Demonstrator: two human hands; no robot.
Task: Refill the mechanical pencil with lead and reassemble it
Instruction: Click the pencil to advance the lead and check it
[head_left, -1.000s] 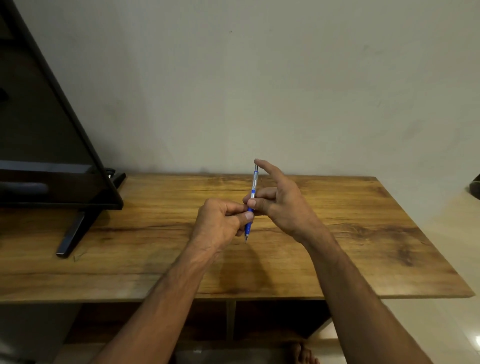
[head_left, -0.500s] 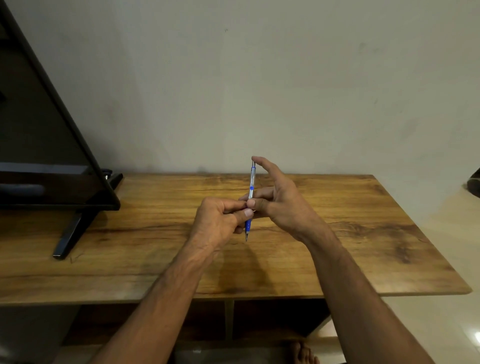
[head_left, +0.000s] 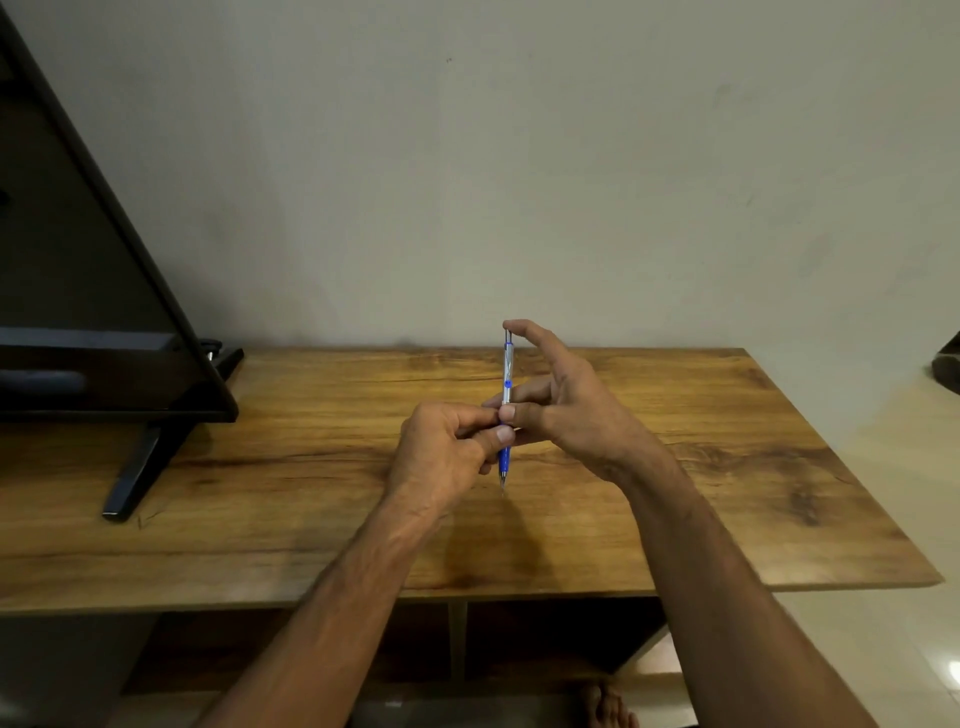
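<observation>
A blue and silver mechanical pencil (head_left: 507, 371) stands nearly upright above the wooden table (head_left: 260, 493), tip pointing down. My left hand (head_left: 441, 452) pinches its blue grip section between thumb and fingers. My right hand (head_left: 566, 400) holds the barrel with thumb and middle fingers, and its index finger rests on the pencil's top end. No loose lead or lead case is visible.
A black flat screen (head_left: 93, 291) on a black stand foot (head_left: 135, 478) occupies the table's left side. A plain wall rises behind the table. A bare foot (head_left: 608, 709) shows on the floor below the table's front edge. A dark object (head_left: 948, 364) sits at the right border.
Both hands keep the same grip on the pencil. The pencil and hands have shifted very slightly left and up in view; my right index finger stays on the top end.
</observation>
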